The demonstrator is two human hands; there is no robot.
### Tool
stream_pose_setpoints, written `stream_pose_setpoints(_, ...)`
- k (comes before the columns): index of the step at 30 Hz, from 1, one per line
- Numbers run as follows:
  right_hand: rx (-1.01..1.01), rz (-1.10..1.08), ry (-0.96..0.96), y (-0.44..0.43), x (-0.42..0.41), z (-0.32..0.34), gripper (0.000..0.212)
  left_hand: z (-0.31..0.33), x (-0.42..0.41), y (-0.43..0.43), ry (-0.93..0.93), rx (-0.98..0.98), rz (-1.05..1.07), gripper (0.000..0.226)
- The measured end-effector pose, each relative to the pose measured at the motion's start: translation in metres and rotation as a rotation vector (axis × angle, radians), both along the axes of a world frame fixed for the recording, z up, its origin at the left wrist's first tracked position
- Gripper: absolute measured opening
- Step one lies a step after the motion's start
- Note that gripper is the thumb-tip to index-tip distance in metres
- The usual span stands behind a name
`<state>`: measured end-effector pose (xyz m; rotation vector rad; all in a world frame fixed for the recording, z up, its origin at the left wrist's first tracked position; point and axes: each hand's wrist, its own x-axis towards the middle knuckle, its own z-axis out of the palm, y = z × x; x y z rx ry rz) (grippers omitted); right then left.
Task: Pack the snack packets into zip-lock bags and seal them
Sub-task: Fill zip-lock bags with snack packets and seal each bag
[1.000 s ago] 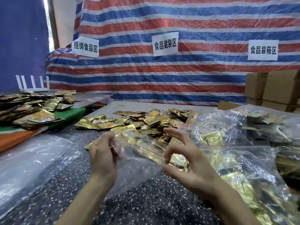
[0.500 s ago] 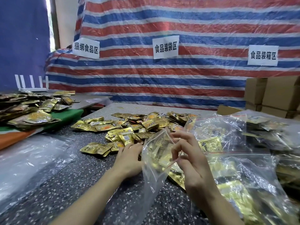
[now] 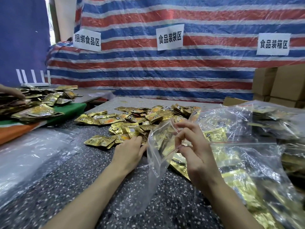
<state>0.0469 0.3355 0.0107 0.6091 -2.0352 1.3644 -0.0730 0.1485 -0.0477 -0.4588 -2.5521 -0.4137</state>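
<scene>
- Bag [image 3: 156, 164] pinched at its mouth in my right hand [image 3: 194, 156], hanging.
- Left hand [image 3: 130, 151] at its nine o'clock, down on packets [image 3: 102, 140]; can't tell if it's gripping.

A red, white and blue striped tarp [image 3: 198, 76] hangs behind the speckled table [image 3: 92, 166], bearing three paper signs [image 3: 170, 37]. Cardboard boxes [image 3: 280, 86] stand at right; a green cloth [image 3: 72, 109] lies at left.

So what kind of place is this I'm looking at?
Probably a makeshift food-packing workshop: paper zone signs taped to a striped tarp wall, loose gold snack packets heaped on the table, filled zip-lock bags and stacked cardboard boxes.
</scene>
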Motion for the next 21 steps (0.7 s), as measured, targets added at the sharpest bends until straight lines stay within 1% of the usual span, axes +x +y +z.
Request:
stream_pose_setpoints(2,-0.01,0.006,-0.004,-0.001,0.001,0.001,0.016,0.006,0.002,-0.002,-0.001,0.076,-0.008,0.033)
stream_pose_setpoints(4,-0.025,0.011,-0.009,0.0,0.001,0.001,0.016,0.012,0.002,-0.007,0.008,0.244,0.005,0.036)
stream_pose_setpoints(5,-0.032,0.013,-0.012,0.0,0.001,0.001,0.016,0.015,0.003,-0.009,-0.018,0.386,0.016,0.042)
stream_pose_setpoints(7,-0.033,0.014,-0.013,0.0,0.002,0.002,0.016,0.02,0.007,-0.013,-0.139,0.753,0.049,0.053)
stream_pose_setpoints(9,-0.014,0.004,-0.015,0.0,0.002,0.002,0.014,0.027,0.009,-0.017,-0.334,1.109,0.109,0.064)
stream_pose_setpoints(10,-0.004,-0.001,-0.019,-0.001,0.001,0.002,0.014,0.033,0.011,-0.019,-0.455,1.317,0.081,0.068)
stream_pose_setpoints(11,0.006,-0.004,-0.021,-0.002,0.001,0.002,0.013,0.04,0.013,-0.021,-0.553,1.508,0.006,0.067)
stream_pose_setpoints(12,0.014,-0.007,-0.022,-0.002,0.002,0.002,0.014,0.047,0.016,-0.024,-0.605,1.619,-0.093,0.062)
stream_pose_setpoints(13,0.018,-0.011,-0.023,-0.002,0.002,0.002,0.014,0.054,0.019,-0.027,-0.624,1.642,-0.192,0.054)
stream_pose_setpoints(15,0.025,-0.014,-0.024,-0.002,0.002,0.002,0.014,0.068,0.027,-0.033,-0.598,1.564,-0.335,0.045)
stream_pose_setpoints(18,0.044,-0.029,-0.004,-0.004,0.003,0.003,0.017,0.086,0.037,-0.042,-0.429,1.432,-0.465,0.05)
stream_pose_setpoints(21,0.05,-0.036,0.013,-0.005,0.004,0.005,0.019,0.1,0.052,-0.044,-0.26,1.448,-0.577,0.052)
